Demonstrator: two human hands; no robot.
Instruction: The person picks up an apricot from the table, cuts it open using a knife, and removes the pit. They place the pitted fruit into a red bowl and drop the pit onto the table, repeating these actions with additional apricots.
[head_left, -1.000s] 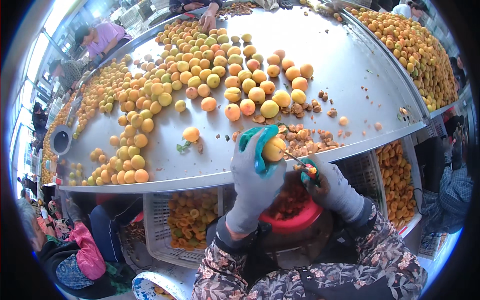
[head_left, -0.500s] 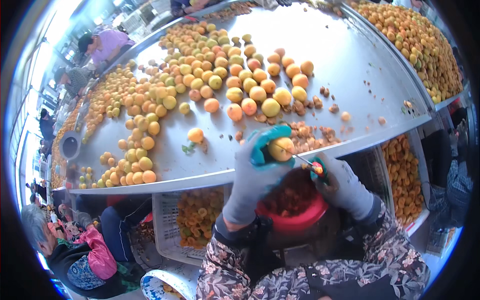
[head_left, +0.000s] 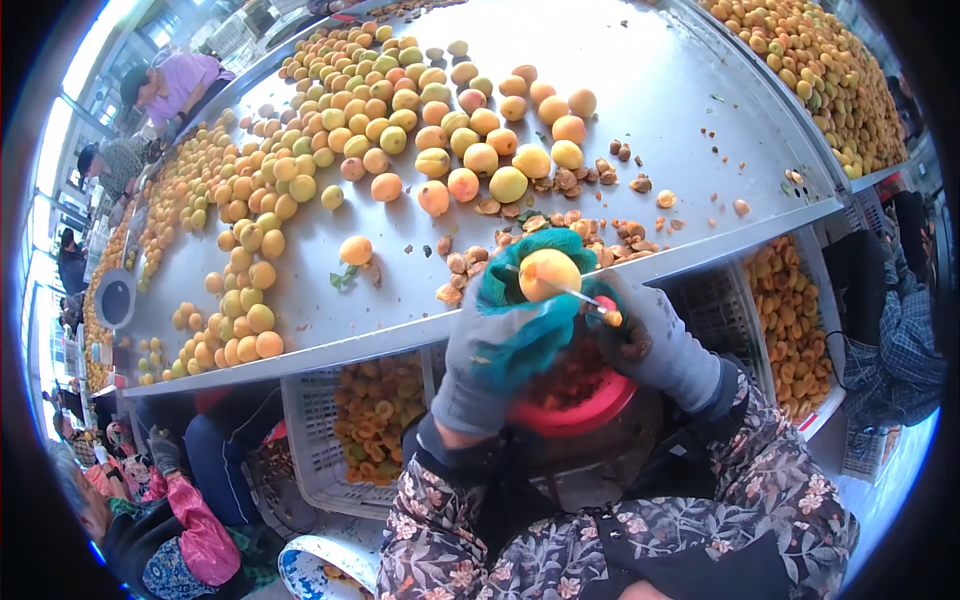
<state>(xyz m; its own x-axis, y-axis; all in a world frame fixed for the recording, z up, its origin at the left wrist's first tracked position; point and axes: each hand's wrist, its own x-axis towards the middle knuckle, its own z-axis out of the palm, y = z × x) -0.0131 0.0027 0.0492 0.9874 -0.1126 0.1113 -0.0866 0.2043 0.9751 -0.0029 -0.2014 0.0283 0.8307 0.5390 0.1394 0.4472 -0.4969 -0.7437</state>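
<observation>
My left hand (head_left: 500,330), in a grey glove with a teal coated palm, is closed round a yellow-orange apricot (head_left: 549,274) above the table's near edge. In my right hand (head_left: 655,335), gloved the same way, is a small knife (head_left: 580,295) with a thin metal blade. Its blade meets the right side of the apricot; a bit of orange flesh clings near its red part. My fingers hide most of the handle. Below both hands stands a red tub (head_left: 580,415) holding brown scraps.
Whole apricots (head_left: 420,135) spread over the metal table (head_left: 690,110), with pits (head_left: 600,240) near its front edge. Crates of halved apricots (head_left: 375,420) (head_left: 785,330) stand below. A white bucket (head_left: 325,570) is low left. Co-workers (head_left: 180,85) line the left side; another sits at right.
The whole scene has shifted left and slightly up in view. My left hand has turned round the apricot, with more of the teal palm showing. The knife still touches the fruit.
</observation>
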